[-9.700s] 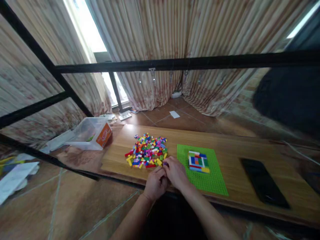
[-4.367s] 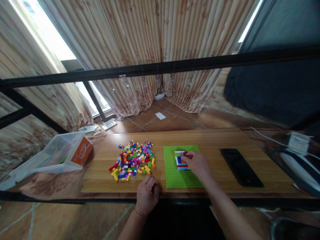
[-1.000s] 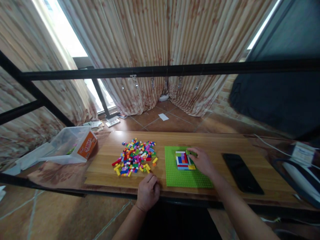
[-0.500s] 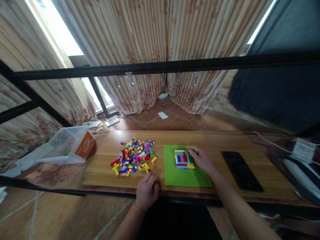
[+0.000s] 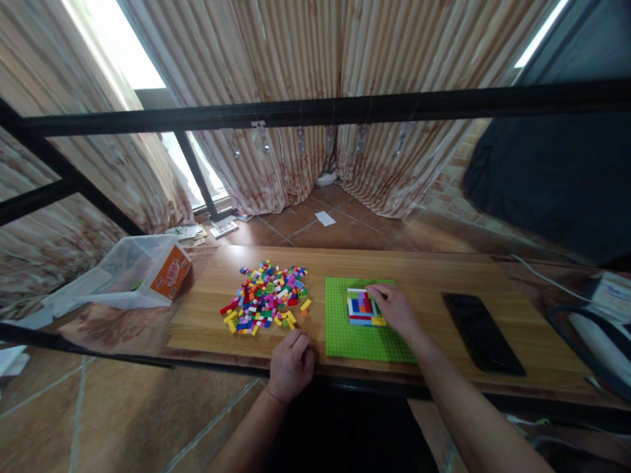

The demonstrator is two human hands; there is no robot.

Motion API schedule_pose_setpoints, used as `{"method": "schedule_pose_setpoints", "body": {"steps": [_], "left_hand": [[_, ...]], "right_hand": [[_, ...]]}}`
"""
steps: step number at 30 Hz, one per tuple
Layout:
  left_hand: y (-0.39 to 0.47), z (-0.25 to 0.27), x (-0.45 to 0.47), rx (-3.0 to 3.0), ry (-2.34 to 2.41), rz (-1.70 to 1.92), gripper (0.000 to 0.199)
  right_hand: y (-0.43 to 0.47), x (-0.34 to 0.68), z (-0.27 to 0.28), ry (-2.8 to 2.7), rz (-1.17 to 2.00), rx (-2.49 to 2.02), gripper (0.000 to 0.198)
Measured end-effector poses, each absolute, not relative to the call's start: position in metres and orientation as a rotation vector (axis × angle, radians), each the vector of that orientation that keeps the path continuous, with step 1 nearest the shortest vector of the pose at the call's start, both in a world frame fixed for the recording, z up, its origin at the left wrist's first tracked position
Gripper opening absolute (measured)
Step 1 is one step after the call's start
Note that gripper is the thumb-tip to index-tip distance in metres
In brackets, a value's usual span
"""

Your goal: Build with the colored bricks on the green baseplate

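A green studded baseplate (image 5: 362,345) lies on the table with a square build of coloured toy bricks (image 5: 362,310) on it, its rows white, blue, red and yellow among others. My right hand (image 5: 397,310) reaches over the plate from the right. Its thumb and fingertips are pinched together at the build's far right corner; whatever is between them is too small to make out. Left of the plate, my left hand (image 5: 292,364) rests in a loose fist at the table's near edge. No brick shows in it. Just beyond it spreads a pile of loose toy bricks (image 5: 269,299).
A black phone (image 5: 483,334) lies on the wooden table (image 5: 428,269) to the right of the plate. At the left stands a clear plastic tub (image 5: 133,263) with an orange label. A dark metal rail (image 5: 305,113) crosses beyond the table.
The view has tilted slightly, so the table sits a little higher in the picture. My right hand stays at the build's far corner with its fingers slightly shifted. The left fist keeps its place.
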State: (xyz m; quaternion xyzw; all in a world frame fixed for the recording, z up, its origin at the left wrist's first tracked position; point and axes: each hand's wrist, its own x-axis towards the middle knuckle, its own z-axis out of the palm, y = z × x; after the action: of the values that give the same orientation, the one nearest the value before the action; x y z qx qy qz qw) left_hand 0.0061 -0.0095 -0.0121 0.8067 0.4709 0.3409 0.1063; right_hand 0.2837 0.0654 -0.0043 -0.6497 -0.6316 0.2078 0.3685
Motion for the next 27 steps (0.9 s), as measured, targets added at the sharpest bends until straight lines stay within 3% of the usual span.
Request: {"method": "schedule_pose_setpoints", "body": {"steps": [15, 22, 27], "left_hand": [[-0.010, -0.017, 0.007, 2.384, 1.440, 1.024, 0.015], [-0.011, -0.019, 0.008, 2.366, 1.469, 1.030, 0.014], [-0.011, -0.022, 0.008, 2.387, 1.483, 1.032, 0.015]], "right_hand": [[0.067, 0.283, -0.012, -1.656, 0.482, -1.651, 0.039], [0.052, 0.294, 0.006, -1.334, 0.462, -1.704, 0.051], [0.037, 0.261, 0.022, -1.425, 0.438, -1.582, 0.043]]}}
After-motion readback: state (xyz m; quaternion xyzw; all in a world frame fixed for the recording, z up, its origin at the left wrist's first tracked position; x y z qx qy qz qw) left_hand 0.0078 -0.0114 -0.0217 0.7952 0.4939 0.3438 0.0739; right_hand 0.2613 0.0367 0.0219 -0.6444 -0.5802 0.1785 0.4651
